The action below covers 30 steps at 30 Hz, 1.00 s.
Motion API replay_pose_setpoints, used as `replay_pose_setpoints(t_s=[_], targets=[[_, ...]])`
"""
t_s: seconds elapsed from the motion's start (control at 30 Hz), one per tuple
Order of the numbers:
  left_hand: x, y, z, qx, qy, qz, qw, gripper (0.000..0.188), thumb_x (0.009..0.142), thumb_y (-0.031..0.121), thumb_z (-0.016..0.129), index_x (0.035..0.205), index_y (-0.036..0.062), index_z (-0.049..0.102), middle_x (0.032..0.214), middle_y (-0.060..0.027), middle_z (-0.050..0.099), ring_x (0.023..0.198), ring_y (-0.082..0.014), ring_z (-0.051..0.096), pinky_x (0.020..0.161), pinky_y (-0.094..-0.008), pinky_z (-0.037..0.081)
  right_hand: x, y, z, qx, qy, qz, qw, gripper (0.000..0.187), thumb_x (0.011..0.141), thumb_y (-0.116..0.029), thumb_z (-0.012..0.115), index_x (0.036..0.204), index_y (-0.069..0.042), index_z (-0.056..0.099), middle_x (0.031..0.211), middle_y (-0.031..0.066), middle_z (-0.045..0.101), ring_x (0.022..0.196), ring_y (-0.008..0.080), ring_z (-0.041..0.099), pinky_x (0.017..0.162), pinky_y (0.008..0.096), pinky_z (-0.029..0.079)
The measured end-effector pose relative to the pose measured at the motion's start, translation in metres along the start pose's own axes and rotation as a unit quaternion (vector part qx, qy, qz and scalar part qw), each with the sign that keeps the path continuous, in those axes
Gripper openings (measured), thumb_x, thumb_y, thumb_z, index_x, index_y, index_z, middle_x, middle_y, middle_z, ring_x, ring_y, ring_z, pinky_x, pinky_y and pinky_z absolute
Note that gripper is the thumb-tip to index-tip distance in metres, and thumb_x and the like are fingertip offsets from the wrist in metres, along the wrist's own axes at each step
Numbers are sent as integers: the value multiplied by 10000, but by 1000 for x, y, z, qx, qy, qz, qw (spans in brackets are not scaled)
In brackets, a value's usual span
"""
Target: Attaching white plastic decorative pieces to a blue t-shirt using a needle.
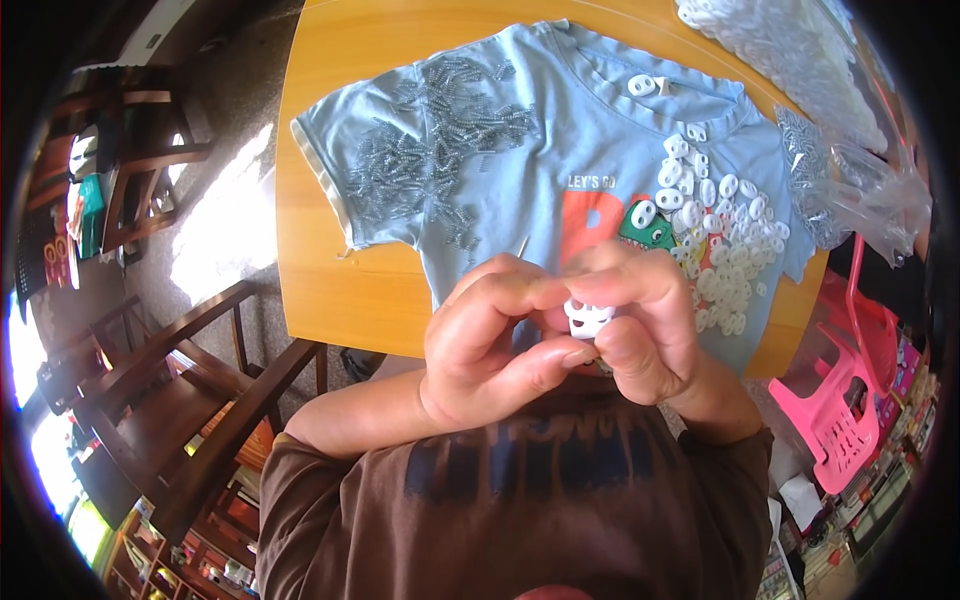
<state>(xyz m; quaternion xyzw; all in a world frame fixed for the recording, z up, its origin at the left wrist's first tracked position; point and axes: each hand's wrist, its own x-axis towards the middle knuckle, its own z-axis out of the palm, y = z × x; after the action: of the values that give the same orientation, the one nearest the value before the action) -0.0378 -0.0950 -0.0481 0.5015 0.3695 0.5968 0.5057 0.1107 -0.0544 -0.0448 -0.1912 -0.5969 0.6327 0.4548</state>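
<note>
Both my hands meet above the near edge of a wooden table (330,290). My left hand (490,345) and my right hand (640,320) pinch one small white plastic piece (587,317) between their fingertips. Under them lies a light blue T-shirt (540,150) spread flat on the table. A heap of small metal springs (440,140) rests on the shirt's left part. A pile of several white plastic pieces (720,230) covers its right part, and one lone white piece (643,86) sits by the collar.
A clear plastic bag of springs (850,180) lies at the table's right edge, with a bag of white pieces (770,40) at the far right corner. A pink plastic chair (850,390) stands on the right. Dark wooden chairs (190,400) stand on the left.
</note>
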Motion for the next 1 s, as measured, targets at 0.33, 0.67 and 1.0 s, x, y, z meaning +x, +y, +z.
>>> replay_pose_setpoints(t_s=[0.33, 0.67, 1.0], targets=[[-2, 2, 1, 13, 8, 5, 1000, 283, 739, 52, 701, 960, -23, 541, 764, -70, 545, 626, -134, 531, 550, -249, 421, 1, 0, 2, -19, -9, -7, 1000, 229, 905, -167, 502, 1081, -26, 467, 768, 53, 501, 625, 108, 442, 562, 247, 372], [-3, 9, 6, 11, 28, -66, 997, 220, 754, 64, 691, 911, -17, 561, 720, -70, 547, 589, -144, 521, 520, -251, 408, 0, 2, 5, -58, 7, -34, 998, 181, 910, -106, 468, 1056, -15, 412, 788, 90, 499, 601, 120, 432, 540, 257, 375], [1, 4, 5, 15, 0, -31, 999, 180, 770, 47, 671, 914, -4, 574, 731, -80, 576, 601, -166, 547, 530, -262, 422, -3, 8, 6, -34, 41, -60, 997, 142, 907, -102, 471, 1012, -12, 438, 735, 78, 495, 575, 118, 442, 508, 258, 381]])
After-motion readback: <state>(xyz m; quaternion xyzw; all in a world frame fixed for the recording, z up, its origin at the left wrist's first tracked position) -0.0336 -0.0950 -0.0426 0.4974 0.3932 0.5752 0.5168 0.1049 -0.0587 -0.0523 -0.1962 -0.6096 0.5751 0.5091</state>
